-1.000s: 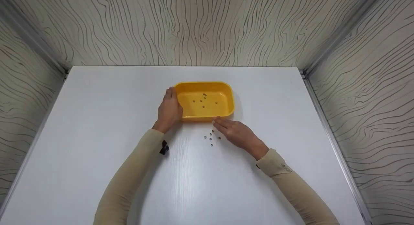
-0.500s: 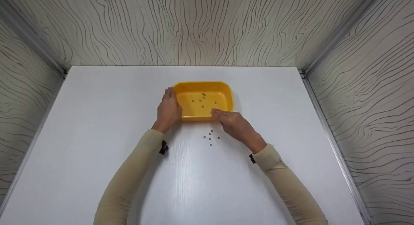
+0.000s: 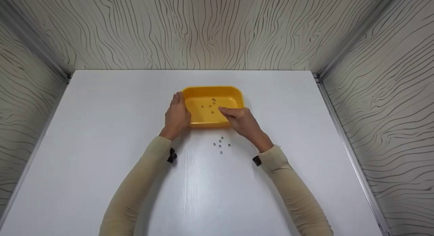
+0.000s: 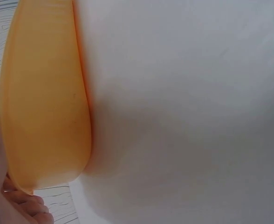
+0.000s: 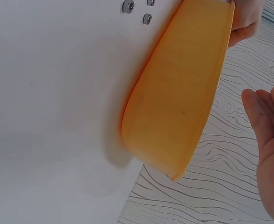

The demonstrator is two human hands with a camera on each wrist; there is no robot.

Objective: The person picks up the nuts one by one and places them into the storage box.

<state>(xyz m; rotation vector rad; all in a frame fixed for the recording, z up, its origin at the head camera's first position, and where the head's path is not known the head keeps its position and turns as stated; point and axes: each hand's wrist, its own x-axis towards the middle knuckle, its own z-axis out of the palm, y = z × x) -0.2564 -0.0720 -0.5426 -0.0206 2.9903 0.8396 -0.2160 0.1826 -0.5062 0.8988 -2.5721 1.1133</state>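
Observation:
A yellow plastic tray (image 3: 203, 122) stands on the table with several small metal nuts (image 3: 210, 106) on its floor. My left hand (image 3: 177, 115) grips the tray's left end, its fingers along the outer wall; in the left wrist view curled fingers (image 4: 32, 207) show past the tray's end. Above the tray's right half is my right hand (image 3: 244, 122), fingertips together and pointing left. Whether a nut is between the tips is hidden. In the right wrist view that hand's fingers (image 5: 263, 116) stand apart from the tray wall. Several more nuts (image 3: 220, 146) lie in front of the tray.
The white table (image 3: 101, 127) runs back to a wood-patterned panel (image 3: 135, 32). A similar panel (image 3: 400, 93) stands on the right, with another on the left. Black straps (image 3: 172, 156) show under the sleeves.
My right hand has risen from beside the tray's front edge and moved over its inside, now covering one nut there. The left hand and tray have stayed put.

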